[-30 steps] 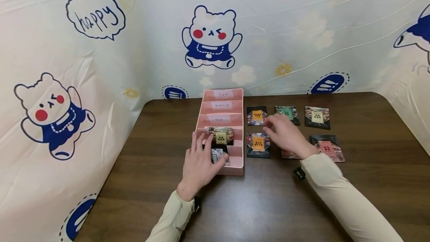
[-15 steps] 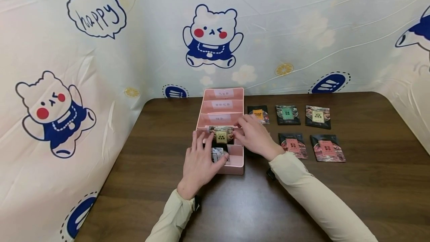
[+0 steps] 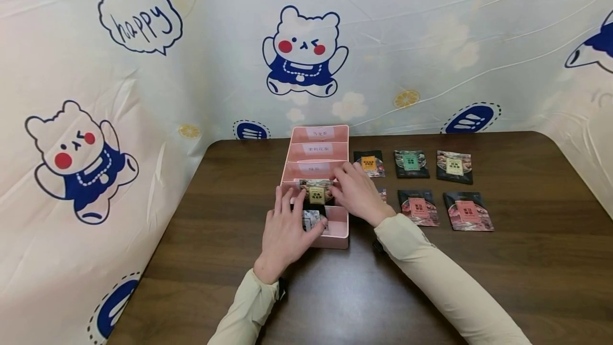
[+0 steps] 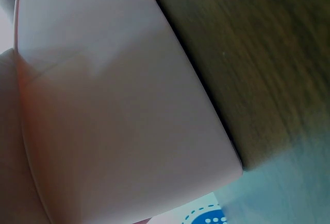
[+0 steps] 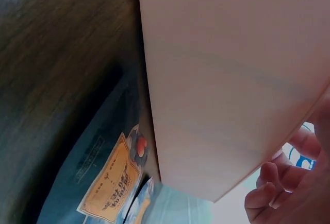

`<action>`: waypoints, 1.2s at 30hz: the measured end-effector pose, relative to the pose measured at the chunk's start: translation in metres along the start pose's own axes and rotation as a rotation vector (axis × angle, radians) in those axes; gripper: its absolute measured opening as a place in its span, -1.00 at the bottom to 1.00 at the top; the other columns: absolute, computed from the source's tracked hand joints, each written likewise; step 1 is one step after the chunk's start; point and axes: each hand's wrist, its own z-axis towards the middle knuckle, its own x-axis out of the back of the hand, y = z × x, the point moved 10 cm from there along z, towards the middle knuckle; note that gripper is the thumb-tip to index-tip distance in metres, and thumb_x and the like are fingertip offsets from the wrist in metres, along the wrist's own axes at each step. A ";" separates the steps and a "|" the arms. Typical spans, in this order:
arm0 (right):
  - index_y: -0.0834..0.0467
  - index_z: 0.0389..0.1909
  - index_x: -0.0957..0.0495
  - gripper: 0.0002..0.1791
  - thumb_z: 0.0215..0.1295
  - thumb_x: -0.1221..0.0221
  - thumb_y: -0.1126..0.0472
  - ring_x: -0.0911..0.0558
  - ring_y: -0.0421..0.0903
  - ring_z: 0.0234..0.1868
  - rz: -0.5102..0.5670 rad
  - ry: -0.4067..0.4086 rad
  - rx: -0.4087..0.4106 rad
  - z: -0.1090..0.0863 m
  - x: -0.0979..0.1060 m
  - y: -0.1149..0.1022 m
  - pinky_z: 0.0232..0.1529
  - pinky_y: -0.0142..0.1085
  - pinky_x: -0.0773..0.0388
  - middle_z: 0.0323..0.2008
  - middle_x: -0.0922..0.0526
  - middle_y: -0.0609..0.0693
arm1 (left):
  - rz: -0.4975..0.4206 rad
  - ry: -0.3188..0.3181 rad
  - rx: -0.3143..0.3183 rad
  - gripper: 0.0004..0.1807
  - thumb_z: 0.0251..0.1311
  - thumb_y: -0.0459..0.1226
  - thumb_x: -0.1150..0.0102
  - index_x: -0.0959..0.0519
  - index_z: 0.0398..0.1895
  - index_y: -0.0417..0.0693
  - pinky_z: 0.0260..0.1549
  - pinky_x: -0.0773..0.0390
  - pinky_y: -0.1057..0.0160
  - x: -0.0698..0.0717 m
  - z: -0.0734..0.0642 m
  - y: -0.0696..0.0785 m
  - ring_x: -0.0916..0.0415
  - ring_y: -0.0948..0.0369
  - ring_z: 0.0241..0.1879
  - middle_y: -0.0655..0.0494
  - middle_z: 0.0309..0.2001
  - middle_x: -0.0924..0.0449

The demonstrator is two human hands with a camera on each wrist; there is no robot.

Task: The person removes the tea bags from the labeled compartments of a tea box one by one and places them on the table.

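Observation:
A pink divided box (image 3: pixel 330 242) stands near the middle of the table, several of its dividers bearing paper labels. Inside, a dark tea sachet (image 3: pixel 316 194) with a yellow label leans in one compartment, and a silver-grey sachet (image 3: pixel 310 219) lies in front of it. My left hand (image 3: pixel 286 230) rests over the box's left side, fingers spread and fairly straight, index tip beside the yellow-label sachet. With curled fingers my right hand (image 3: pixel 360 194) reaches over the right rim and seems to pinch that sachet's right edge; the exact contact is hidden. The right wrist view shows curled fingers (image 5: pixel 263 193) above the rim.
On the table (image 3: pixel 527 281) right of the box lie sachets with orange (image 3: pixel 369 164), green (image 3: pixel 411 163), yellow (image 3: pixel 454 166) and pink labels (image 3: pixel 418 208). Another pink-label sachet (image 3: pixel 467 212) lies far right. My right hand partly covers an orange-label sachet (image 5: pixel 109 183). A printed cloth (image 3: pixel 215 68) hangs behind.
My right hand has moved left from above the loose sachets to the box's right rim, at the yellow-label sachet. The left hand has stayed in place.

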 end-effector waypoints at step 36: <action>0.05 -0.28 -0.59 -0.95 0.26 -0.22 0.20 -0.39 -0.13 -0.34 0.088 0.036 0.098 -0.013 0.002 -0.020 -0.28 -0.28 -0.34 -0.36 -0.69 -0.12 | -0.030 -0.003 0.041 -0.13 0.08 0.45 0.11 -0.36 0.08 -0.11 0.06 -0.47 -0.17 0.000 -0.001 -0.003 0.06 -0.16 0.50 -0.19 0.38 -0.21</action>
